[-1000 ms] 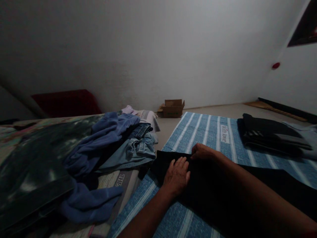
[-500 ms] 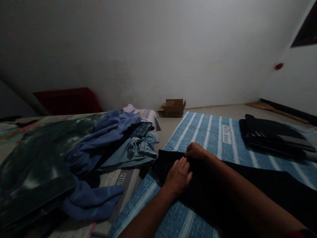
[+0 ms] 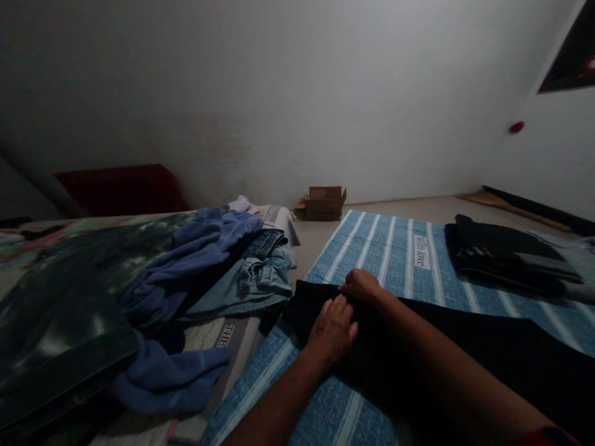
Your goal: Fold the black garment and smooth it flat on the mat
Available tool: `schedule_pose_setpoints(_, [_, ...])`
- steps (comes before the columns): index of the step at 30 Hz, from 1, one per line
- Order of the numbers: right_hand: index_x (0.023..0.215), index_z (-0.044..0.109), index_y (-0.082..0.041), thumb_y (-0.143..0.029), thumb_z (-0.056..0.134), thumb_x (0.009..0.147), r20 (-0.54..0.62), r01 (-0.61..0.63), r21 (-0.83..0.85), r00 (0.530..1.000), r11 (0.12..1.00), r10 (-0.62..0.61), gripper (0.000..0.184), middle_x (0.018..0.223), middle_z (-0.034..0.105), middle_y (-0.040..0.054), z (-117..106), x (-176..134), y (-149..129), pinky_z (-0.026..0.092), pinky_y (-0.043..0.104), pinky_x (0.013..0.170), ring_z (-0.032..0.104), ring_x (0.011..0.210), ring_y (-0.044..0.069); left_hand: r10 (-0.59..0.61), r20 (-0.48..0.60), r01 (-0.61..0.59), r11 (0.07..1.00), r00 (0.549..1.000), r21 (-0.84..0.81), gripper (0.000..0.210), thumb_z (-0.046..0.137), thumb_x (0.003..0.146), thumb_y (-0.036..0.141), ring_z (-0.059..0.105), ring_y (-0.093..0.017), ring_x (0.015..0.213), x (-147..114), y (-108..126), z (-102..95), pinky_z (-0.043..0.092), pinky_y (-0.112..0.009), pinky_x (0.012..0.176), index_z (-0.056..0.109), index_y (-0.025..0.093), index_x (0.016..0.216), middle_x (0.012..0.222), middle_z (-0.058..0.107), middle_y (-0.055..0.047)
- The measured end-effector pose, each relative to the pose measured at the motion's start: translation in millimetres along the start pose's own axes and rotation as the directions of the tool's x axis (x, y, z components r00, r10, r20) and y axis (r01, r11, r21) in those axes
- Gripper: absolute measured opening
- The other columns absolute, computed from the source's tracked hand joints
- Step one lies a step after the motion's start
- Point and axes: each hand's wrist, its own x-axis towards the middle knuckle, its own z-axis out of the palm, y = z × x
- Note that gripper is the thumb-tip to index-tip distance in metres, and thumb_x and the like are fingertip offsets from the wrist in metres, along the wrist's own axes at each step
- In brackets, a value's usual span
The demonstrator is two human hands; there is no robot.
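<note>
A pair of black trousers (image 3: 483, 347), as far as the dark cloth shows, lies stretched over a blue and white striped sheet (image 3: 372, 241). Flat on the trousers' left end rests my left hand (image 3: 332, 331), fingers stretched out and pointing away from me. Just beyond it, my right hand (image 3: 361, 285) pinches the far edge of the cloth, its fingers closed. My right forearm crosses above the trousers and hides part of them. Folds in the black cloth are hard to make out in the dim light.
To the left is a heap of clothes with a blue top (image 3: 199, 248), light denim (image 3: 264, 279) and a dark green mottled garment (image 3: 69, 322). Folded dark clothes (image 3: 506, 254) sit at the right. A cardboard box (image 3: 325, 203) stands by the wall.
My right hand has slid slightly left along the trousers' far edge, closer to my left hand. My left hand stays on the cloth. The view has shifted a little.
</note>
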Motion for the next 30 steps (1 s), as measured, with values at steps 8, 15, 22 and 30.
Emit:
schedule_pose_setpoints(8, [0.094,0.064,-0.017,-0.036,0.041,0.092,-0.191,0.078,-0.128,0.976,0.989,-0.102,0.03,0.1,0.064,0.0108,-11,-45,-2,0.04,0.03,0.077,0.058,0.095,0.022,0.013,0.014,-0.012,0.999,1.0,-0.047,0.044,0.049,0.085,0.019,0.038,-0.021,0.13,2,-4,-4.0,0.029,-0.042,0.109,0.044,0.021,0.128,0.138,0.046,-0.008])
schedule_pose_setpoints(15, [0.1,0.062,-0.017,-0.031,0.048,0.088,-0.271,0.273,-0.174,0.911,0.946,-0.312,0.023,0.112,0.06,0.0102,14,-111,19,0.036,0.038,0.094,0.053,0.106,0.024,0.012,-0.017,-0.011,0.998,1.0,0.068,0.04,0.048,0.088,0.024,0.032,-0.025,0.134,14,-3,-15.1,0.03,-0.043,0.11,0.047,0.013,0.126,0.142,0.04,-0.016])
schedule_pose_setpoints(22, [0.14,0.035,-0.008,-0.067,0.04,0.084,-0.256,0.297,-0.053,0.919,0.953,-0.301,0.082,0.147,0.027,0.0185,43,-119,32,0.015,0.05,0.111,0.02,0.137,0.03,-0.046,0.206,0.013,0.987,0.978,0.158,0.056,0.038,0.092,0.043,0.018,-0.025,0.14,24,-3,-10.9,0.02,-0.046,0.113,0.035,0.014,0.14,0.151,0.024,-0.012])
schedule_pose_setpoints(30, [0.142,0.03,-0.005,-0.073,0.028,0.083,-0.14,0.262,0.058,0.958,0.963,-0.252,0.09,0.149,0.018,0.0195,32,-119,27,0.011,0.048,0.112,0.012,0.139,0.03,-0.077,0.285,0.023,0.982,0.956,0.189,0.062,0.031,0.092,0.049,0.013,-0.023,0.141,31,-8,-10.6,0.018,-0.047,0.113,0.03,0.014,0.143,0.152,0.021,-0.01])
